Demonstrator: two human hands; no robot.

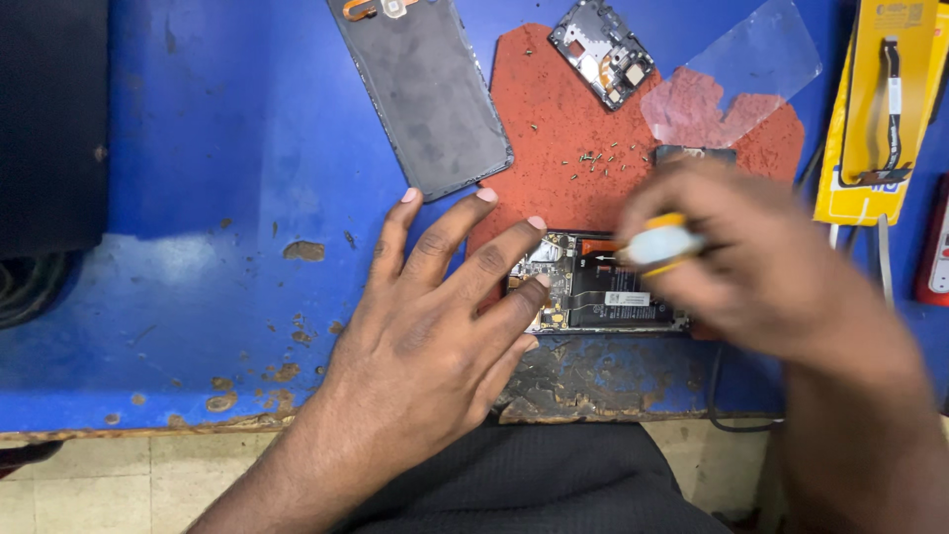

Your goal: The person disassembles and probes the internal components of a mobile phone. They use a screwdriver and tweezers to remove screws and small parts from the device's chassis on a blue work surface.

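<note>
Blue, chipped paint is covering the worktable, and a red rubbery mat is lying on its far middle part. A dark grey phone back cover is lying tilted at the far side, its near corner overlapping the left edge of the mat. Farther right, a small black inner frame piece with a camera cut-out is resting on the mat, and a clear plastic sheet is lying across the mat's far right part. Tiny loose screws are sitting scattered on the mat, near the middle. A yellow card package holding a black flex cable is lying at the far right edge.

An opened phone with its circuit board and black battery showing is lying at the near edge of the mat, close to the worn near rim of the table. The left hand is lying flat and spread wide, fingers stretched out, with its fingertips pressing on the left end of the phone. The right hand is blurring with motion over the phone's right half and hiding it; it is closing around a screwdriver with a white and yellow handle, whose tip is pointing left toward the board.
</note>
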